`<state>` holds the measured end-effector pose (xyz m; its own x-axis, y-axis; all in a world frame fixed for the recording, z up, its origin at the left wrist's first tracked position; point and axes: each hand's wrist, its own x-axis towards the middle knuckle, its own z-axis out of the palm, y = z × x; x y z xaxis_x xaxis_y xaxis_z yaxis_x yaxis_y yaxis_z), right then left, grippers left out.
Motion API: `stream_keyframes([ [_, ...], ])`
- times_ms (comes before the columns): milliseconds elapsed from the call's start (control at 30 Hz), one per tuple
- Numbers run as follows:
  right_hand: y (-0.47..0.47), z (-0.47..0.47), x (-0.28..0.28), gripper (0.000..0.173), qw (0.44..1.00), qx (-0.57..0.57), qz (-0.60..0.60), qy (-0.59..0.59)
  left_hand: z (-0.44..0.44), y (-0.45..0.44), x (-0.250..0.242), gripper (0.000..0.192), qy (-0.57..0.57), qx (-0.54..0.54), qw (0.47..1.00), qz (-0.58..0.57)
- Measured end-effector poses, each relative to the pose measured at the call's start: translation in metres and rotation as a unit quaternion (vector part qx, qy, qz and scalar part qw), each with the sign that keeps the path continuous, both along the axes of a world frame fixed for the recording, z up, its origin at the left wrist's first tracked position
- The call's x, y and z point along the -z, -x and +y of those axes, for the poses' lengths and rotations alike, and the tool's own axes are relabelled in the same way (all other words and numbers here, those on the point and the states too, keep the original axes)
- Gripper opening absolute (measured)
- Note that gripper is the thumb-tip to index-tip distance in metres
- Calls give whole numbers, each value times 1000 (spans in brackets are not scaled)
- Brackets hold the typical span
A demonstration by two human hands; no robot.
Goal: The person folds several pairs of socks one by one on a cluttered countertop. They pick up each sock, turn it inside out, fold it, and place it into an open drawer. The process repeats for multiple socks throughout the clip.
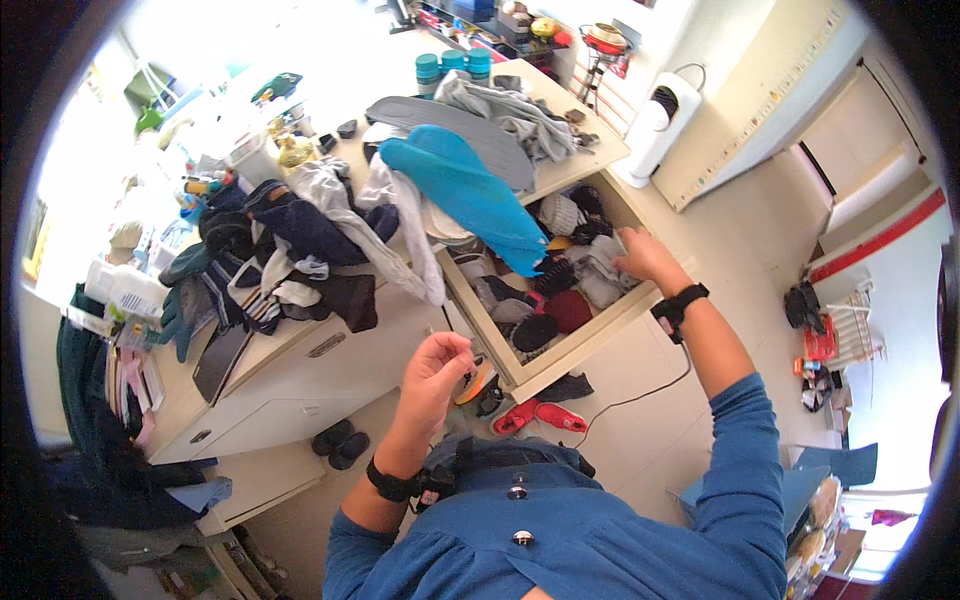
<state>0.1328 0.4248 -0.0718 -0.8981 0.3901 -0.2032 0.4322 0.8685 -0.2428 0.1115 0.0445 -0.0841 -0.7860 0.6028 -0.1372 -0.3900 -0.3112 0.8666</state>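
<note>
My right hand (646,259) reaches into a pulled-out wooden drawer (517,384) by its right side. Its fingers touch a bundle of grey cloth (600,274); whether they grip it I cannot tell. In the drawer lie several small clothing pieces, among them a ribbed light knit item (560,214), a dark red piece (568,310) and a black one (533,332). My left hand (437,371), loosely curled with nothing visible in it, hovers before the drawer's near left corner. A blue cloth (461,191) hangs from the dresser top over the drawer.
Dark and striped clothes (262,277) heap on the dresser top (592,154), beside a grey flat item (450,127) and teal-lidded jars (453,64). Red shoes (536,416) and dark slippers (341,442) lie on the floor. A white appliance (661,127) stands beyond the dresser; a cable (645,394) runs from my right wristband.
</note>
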Motion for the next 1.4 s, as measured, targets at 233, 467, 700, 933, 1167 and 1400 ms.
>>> stream_keyframes([
  [233, 62, -78, -72, 55, 955, -177, 213, 106, -4, 14, -14, 8, -1, -31, 998, 47],
  [467, 124, -161, -86, 55, 973, -151, 174, -18, -11, 29, -19, 9, -1, -22, 993, 113],
  [700, 163, -176, -120, 40, 828, -320, 377, 262, -29, 34, -18, 9, -106, -60, 991, -59],
  [933, 194, -207, -87, 48, 910, -281, 291, 86, -28, 43, -22, 11, -111, -52, 988, -90],
  [1167, 207, -90, -86, 49, 939, 11, 306, -157, -48, 48, -13, 14, -184, -43, 975, -120],
  [1400, 218, -53, -103, 22, 969, -125, 212, -15, -41, 46, -14, 13, -192, -14, 975, -108],
])
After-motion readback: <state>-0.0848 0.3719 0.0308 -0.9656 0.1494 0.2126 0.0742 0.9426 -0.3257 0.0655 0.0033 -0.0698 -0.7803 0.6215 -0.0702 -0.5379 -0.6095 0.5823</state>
